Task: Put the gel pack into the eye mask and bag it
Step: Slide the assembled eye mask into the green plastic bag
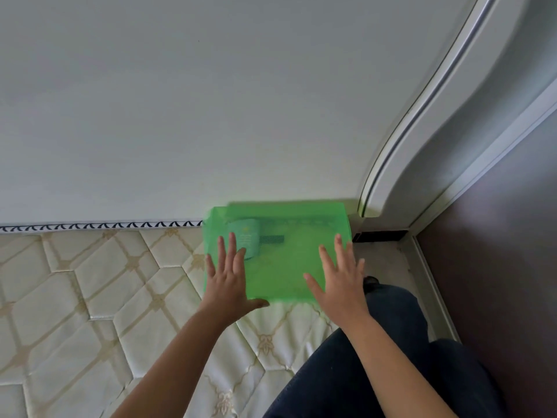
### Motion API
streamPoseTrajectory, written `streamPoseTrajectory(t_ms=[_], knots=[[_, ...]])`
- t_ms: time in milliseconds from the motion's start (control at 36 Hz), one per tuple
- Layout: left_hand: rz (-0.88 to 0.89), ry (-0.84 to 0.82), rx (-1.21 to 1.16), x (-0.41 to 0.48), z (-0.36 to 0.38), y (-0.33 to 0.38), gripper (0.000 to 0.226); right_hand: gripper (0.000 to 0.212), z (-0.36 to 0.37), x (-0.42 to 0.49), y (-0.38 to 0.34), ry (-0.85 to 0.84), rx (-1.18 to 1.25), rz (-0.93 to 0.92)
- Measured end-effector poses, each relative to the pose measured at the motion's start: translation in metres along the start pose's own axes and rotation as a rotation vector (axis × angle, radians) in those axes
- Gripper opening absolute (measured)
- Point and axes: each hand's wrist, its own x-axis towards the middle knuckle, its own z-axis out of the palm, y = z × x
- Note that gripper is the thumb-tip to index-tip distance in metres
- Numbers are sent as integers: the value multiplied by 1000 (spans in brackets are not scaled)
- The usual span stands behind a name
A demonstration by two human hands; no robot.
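Observation:
A translucent green mesh bag (286,254) lies flat on the mattress against the wall. Through its mesh a teal item with a dark strap (248,236) shows in the upper left part; whether this is the eye mask cannot be made out. My left hand (227,276) lies flat with straight fingers on the bag's left edge. My right hand (339,276) lies flat with spread fingers on the bag's right side. Neither hand grips anything. No separate gel pack is visible.
The quilted cream mattress (90,297) fills the lower left, its far edge meeting a white wall (180,116). A white door frame (422,146) and dark door (512,236) stand to the right. My leg in dark trousers (376,357) is at the lower right.

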Motion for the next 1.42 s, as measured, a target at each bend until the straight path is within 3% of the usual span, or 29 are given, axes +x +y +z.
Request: streamPoseTrajectory(t_ms=[139,250,306,500,1000,1250,1417], knots=[[54,-10,-193,16,0,21,111,65,5,24,-31,-38,5,-120],[31,86,-244,27,2,28,65,56,14,38,-48,-58,-21,-204],[28,122,-222,31,4,31,57,54,20,42,-53,-56,-42,-221],[10,155,-139,35,18,26,54,54,32,47,-50,-38,-92,-254],[-191,184,-156,24,21,-3,58,61,4,42,26,30,-226,90],[-103,175,-188,33,19,32,55,56,24,28,-26,-9,-103,-112],[-134,224,-220,22,21,16,53,54,21,28,-7,-7,-116,-69]])
